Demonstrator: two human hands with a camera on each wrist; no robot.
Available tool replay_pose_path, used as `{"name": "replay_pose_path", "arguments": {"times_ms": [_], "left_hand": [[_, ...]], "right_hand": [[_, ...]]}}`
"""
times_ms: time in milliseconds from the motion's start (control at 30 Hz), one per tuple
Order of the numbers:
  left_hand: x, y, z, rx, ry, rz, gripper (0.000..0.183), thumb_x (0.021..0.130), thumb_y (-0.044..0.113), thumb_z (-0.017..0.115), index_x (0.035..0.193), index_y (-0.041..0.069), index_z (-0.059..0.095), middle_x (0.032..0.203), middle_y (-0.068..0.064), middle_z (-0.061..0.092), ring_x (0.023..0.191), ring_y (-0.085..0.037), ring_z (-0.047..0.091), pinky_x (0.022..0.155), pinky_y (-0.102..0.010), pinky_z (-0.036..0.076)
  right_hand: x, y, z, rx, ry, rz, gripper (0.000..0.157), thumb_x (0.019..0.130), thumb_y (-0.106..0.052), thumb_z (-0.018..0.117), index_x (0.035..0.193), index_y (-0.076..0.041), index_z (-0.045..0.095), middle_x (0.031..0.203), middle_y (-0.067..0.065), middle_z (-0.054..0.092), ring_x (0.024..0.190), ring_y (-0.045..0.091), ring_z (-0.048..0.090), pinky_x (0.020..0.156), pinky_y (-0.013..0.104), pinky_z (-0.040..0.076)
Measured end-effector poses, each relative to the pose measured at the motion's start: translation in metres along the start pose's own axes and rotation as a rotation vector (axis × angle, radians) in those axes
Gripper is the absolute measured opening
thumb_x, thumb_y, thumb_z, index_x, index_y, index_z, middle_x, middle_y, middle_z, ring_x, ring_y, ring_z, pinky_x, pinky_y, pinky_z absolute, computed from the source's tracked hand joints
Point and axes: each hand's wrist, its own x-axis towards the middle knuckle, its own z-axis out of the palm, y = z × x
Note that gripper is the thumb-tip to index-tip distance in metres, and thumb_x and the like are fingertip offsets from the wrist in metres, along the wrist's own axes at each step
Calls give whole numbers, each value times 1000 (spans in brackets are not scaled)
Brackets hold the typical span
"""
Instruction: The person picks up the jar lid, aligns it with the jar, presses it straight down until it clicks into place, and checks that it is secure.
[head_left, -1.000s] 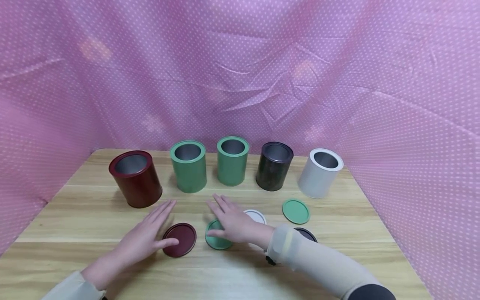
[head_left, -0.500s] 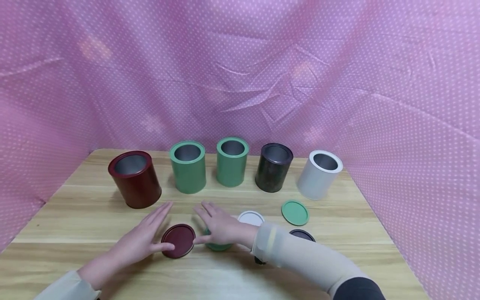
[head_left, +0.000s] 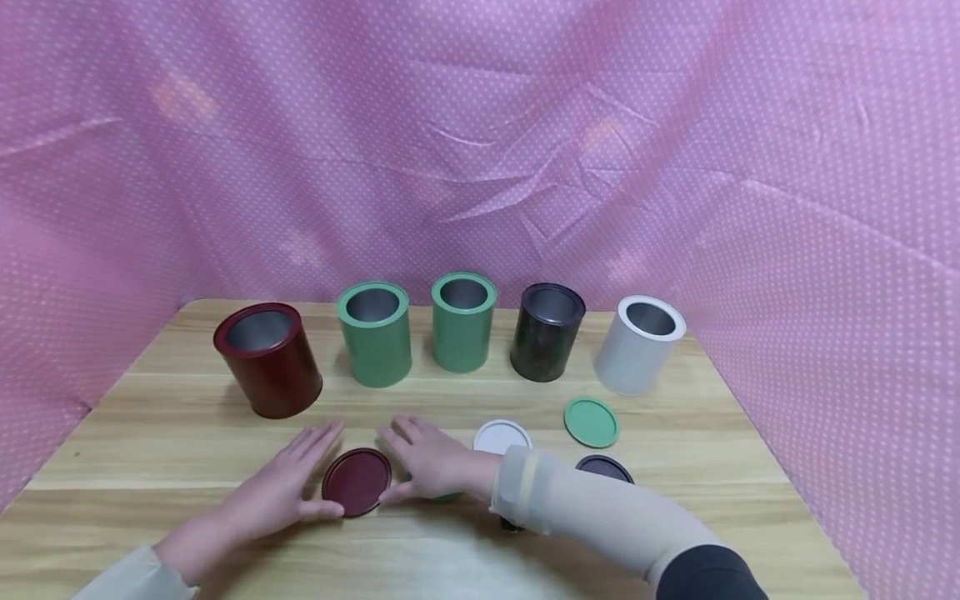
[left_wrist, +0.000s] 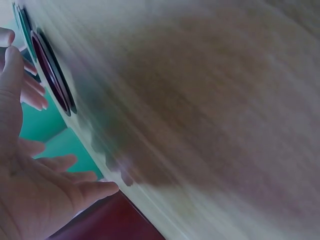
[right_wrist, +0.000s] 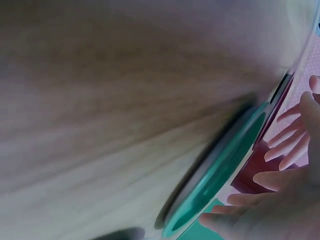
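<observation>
Between my two hands a dark red round lid (head_left: 357, 482) lies flat on the wooden table. My left hand (head_left: 281, 482) is at its left side, fingers extended forward and thumb by the lid's near left edge. From the other side my right hand (head_left: 431, 460) reaches over, its thumb tip close to the lid's right edge. Whether either thumb touches the rim I cannot tell. Under the right hand sits a green lid (right_wrist: 220, 172), mostly hidden in the head view. Behind the left hand stands an uncapped dark red can (head_left: 281, 379).
Along the back stand two green cans (head_left: 380, 350), a black can (head_left: 546, 346) and a white can (head_left: 633, 358), all uncapped. A white lid (head_left: 501, 435), another green lid (head_left: 592, 422) and a black lid (head_left: 604, 467) lie to the right. Pink dotted cloth (head_left: 480, 150) surrounds the table.
My right hand has moved left, from over the green lid toward the red lid. My left hand has drawn slightly back, its thumb shifting from over the red lid to its edge.
</observation>
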Motion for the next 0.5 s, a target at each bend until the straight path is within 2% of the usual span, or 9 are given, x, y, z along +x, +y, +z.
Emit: {"name": "replay_pose_path", "arguments": {"times_ms": [200, 333, 500], "left_hand": [[0, -1, 3, 30, -34, -2, 103, 70, 60, 75, 146, 2, 38, 146, -29, 39, 132, -56, 34, 100, -69, 35], [0, -2, 4, 37, -55, -27, 103, 70, 62, 74, 147, 4, 38, 146, -28, 40, 133, -56, 33, 97, -72, 35], [-3, -4, 5, 43, -58, -44, 103, 68, 63, 74, 146, 5, 39, 147, -27, 40, 132, -57, 33, 96, -75, 33]], "right_hand": [[2, -3, 0, 8, -25, 14, 90, 85, -66, 57, 155, -23, 20, 162, 8, 16, 149, 27, 16, 119, 38, 24], [2, -4, 1, 17, -32, 10, 89, 86, -65, 57, 155, -23, 22, 162, 9, 17, 149, 27, 16, 120, 40, 24], [3, -5, 2, 8, -34, 7, 88, 85, -64, 58, 154, -23, 24, 161, 10, 19, 149, 28, 16, 119, 41, 24]]}}
